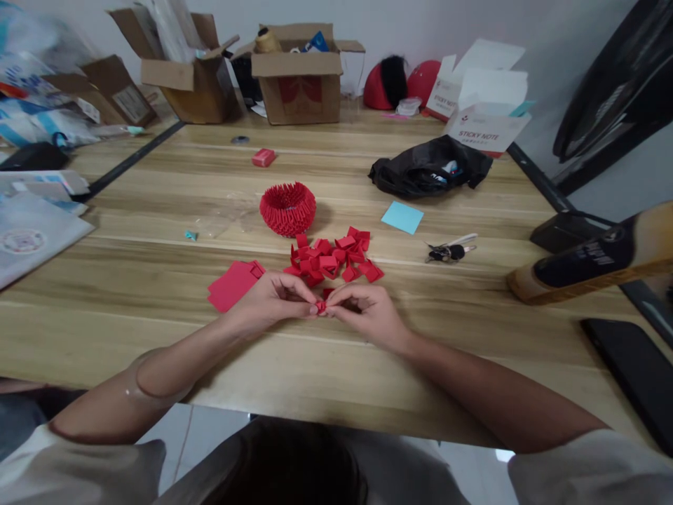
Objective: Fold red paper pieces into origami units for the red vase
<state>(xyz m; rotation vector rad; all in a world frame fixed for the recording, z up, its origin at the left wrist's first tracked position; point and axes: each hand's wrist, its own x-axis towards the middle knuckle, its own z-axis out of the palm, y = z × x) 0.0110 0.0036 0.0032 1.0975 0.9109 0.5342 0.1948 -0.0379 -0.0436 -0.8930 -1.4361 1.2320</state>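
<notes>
A wood-grain surface (315,375) runs beneath everything, with an open cardboard box (302,98) bearing a red print at its far side and another open cardboard box (205,98) to the left of that one. A dark-labelled bottle (589,256) is at the right, a black plastic bag (415,168) lies in front of a white "STICKY NOTE" box (491,130), and a black smartphone (631,372) rests by the near right edge. The left hand (273,298) and right hand (371,315) meet near the middle, thumbs and fingertips drawn together. Beyond them stands a round red bowl of folded paper (287,221), then a loose pile of folded red paper pieces (329,263); flat red paper sheets (230,287) lie beside the left hand. Smaller are the light-blue paper (402,217), a bunch of keys (444,252) and a little red box (263,158). Least is the single red paper fold (321,307), pinched between both hands just nearside of the pile.
</notes>
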